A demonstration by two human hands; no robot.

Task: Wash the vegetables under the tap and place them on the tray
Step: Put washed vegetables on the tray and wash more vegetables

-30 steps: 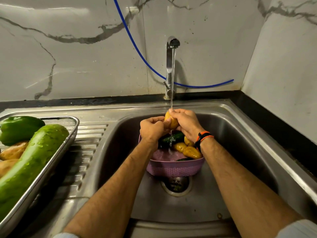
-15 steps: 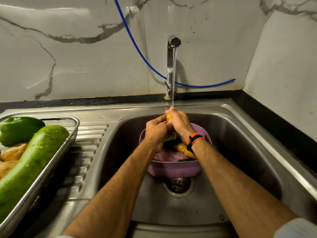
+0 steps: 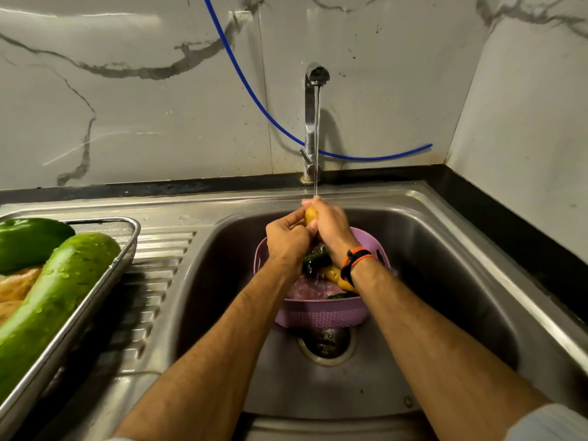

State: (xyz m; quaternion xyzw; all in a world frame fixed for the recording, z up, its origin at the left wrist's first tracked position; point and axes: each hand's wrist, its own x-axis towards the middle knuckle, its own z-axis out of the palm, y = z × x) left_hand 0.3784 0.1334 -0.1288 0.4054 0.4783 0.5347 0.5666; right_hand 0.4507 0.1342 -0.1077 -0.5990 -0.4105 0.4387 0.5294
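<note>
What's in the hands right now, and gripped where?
A small yellow vegetable, held by both the left hand and right hand under the tap stream. Fingers wrap its sides; only the top shows.

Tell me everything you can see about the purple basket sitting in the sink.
The purple basket looks like plastic, round, with a woven-pattern outer wall and a handle slot in its far right rim. It stands upright on the floor of the steel sink, just behind the drain. Inside lie yellow and dark green vegetables, wet from the tap's stream. Both forearms cross above it and hide much of its inside; whether they touch its rim cannot be told.
</note>
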